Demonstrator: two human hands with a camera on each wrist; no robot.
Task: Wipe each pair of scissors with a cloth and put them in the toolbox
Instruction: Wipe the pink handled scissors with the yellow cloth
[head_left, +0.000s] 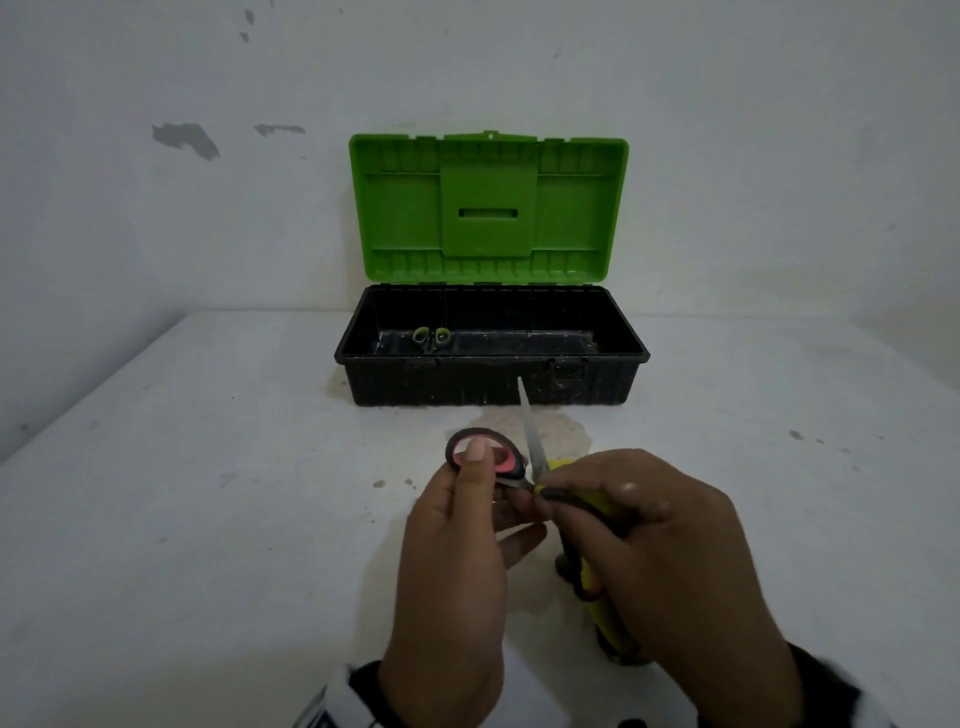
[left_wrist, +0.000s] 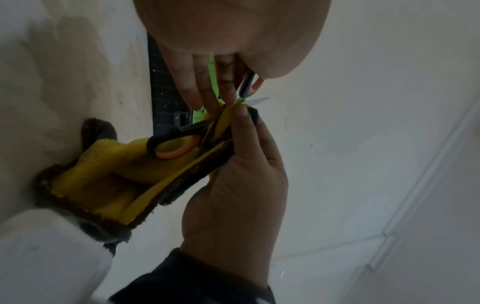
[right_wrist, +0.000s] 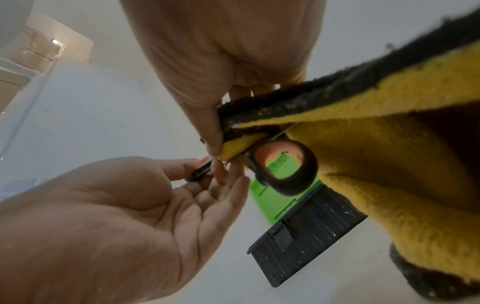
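Observation:
My left hand (head_left: 480, 467) pinches one loop of the pink-and-black-handled scissors (head_left: 488, 451) above the table. The scissors are spread apart, and one bare blade (head_left: 529, 415) points toward the toolbox (head_left: 491, 382). The second loop (left_wrist: 176, 148) hangs free in front of the cloth. My right hand (head_left: 550, 491) pinches a yellow cloth with a dark border (head_left: 592, 512) around the scissors near the pivot. The rest of the cloth (left_wrist: 103, 174) hangs down to the table. A green-handled pair of scissors (head_left: 431, 338) lies inside the black toolbox at its left end, under the upright green lid (head_left: 488, 208).
The toolbox stands against the white wall (head_left: 208, 208) at the back of the white table (head_left: 208, 519). A pale stain (head_left: 561, 431) marks the table just in front of the box. My hands work between the box and the table's near edge.

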